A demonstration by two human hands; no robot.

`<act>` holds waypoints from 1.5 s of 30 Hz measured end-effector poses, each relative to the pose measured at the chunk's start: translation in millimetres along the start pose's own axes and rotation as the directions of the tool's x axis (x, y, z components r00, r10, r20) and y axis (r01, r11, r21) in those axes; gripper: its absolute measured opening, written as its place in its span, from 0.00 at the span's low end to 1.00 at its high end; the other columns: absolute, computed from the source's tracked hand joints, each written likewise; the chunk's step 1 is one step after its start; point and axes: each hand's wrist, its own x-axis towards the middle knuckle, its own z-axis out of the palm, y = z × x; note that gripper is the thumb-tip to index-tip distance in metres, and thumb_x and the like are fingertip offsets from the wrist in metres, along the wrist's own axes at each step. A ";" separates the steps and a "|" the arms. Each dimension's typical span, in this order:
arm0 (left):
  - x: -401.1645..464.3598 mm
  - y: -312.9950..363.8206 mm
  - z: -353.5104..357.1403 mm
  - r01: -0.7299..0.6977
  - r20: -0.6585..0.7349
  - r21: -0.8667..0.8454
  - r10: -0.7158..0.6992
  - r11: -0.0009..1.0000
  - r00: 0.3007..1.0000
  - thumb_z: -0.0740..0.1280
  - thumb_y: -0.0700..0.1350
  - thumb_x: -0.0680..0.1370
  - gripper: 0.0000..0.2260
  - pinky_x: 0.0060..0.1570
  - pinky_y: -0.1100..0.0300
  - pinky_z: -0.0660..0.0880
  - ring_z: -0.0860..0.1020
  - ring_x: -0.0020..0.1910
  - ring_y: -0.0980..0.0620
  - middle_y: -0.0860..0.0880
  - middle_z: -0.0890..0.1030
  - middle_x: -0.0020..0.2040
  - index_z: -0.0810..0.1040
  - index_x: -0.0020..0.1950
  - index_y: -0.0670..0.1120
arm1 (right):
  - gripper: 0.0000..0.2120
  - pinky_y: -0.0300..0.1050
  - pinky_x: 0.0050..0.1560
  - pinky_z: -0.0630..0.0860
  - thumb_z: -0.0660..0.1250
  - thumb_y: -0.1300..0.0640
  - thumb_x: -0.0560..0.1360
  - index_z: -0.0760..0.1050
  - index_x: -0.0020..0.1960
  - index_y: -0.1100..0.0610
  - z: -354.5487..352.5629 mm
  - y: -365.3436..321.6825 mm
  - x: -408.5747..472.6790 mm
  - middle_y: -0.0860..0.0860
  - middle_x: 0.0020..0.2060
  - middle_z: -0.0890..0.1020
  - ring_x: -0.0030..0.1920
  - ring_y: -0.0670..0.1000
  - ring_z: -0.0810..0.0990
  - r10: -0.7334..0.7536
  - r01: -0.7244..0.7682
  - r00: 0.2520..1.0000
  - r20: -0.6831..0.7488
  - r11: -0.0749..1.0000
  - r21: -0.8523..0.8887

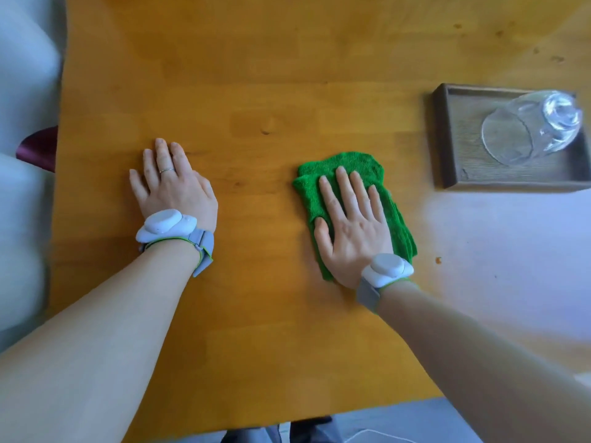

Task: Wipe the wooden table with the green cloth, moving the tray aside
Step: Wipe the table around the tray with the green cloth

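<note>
Right hand (351, 225) flat, fingers straight, pressing green cloth (355, 206) onto wooden counter (256, 75). Left hand (172, 183) flat on counter, holding nothing. Tray (447, 155) far right, glass (527, 126) inside.

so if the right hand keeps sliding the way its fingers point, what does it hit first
Likely nothing: the right hand, flat on the folded green cloth, points up the bare wooden table. The dark wooden tray lies off to its right.
</note>
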 end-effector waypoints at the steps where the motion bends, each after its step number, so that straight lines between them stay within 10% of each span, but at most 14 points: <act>1: -5.1 8.7 -6.1 -0.012 0.011 -0.012 0.012 1.000 1.000 0.59 0.45 0.81 0.26 0.79 0.38 0.53 0.60 0.80 0.40 0.41 0.62 0.81 0.62 0.80 0.42 | 0.32 0.57 0.84 0.44 0.48 0.42 0.83 0.50 0.85 0.49 0.7 3.8 -16.6 0.52 0.85 0.50 0.85 0.54 0.47 -0.002 0.002 1.000 0.012 1.000 -0.008; 7: -76.2 91.6 -7.6 -0.290 0.015 -0.137 0.295 0.947 0.955 0.58 0.48 0.78 0.28 0.80 0.44 0.56 0.65 0.79 0.44 0.45 0.66 0.80 0.67 0.79 0.44 | 0.32 0.57 0.84 0.47 0.51 0.42 0.83 0.52 0.85 0.46 2.5 23.3 -43.9 0.50 0.85 0.52 0.85 0.53 0.47 -0.069 0.069 0.997 0.037 0.998 -0.004; 45: -102.3 120.5 22.3 -0.155 -0.057 -0.088 0.150 0.984 0.987 0.56 0.51 0.80 0.29 0.81 0.45 0.52 0.56 0.83 0.48 0.48 0.60 0.83 0.64 0.81 0.46 | 0.31 0.58 0.83 0.49 0.52 0.44 0.83 0.55 0.85 0.49 -5.4 73.6 18.7 0.53 0.84 0.56 0.84 0.56 0.53 0.112 -0.109 0.989 -0.096 0.993 0.038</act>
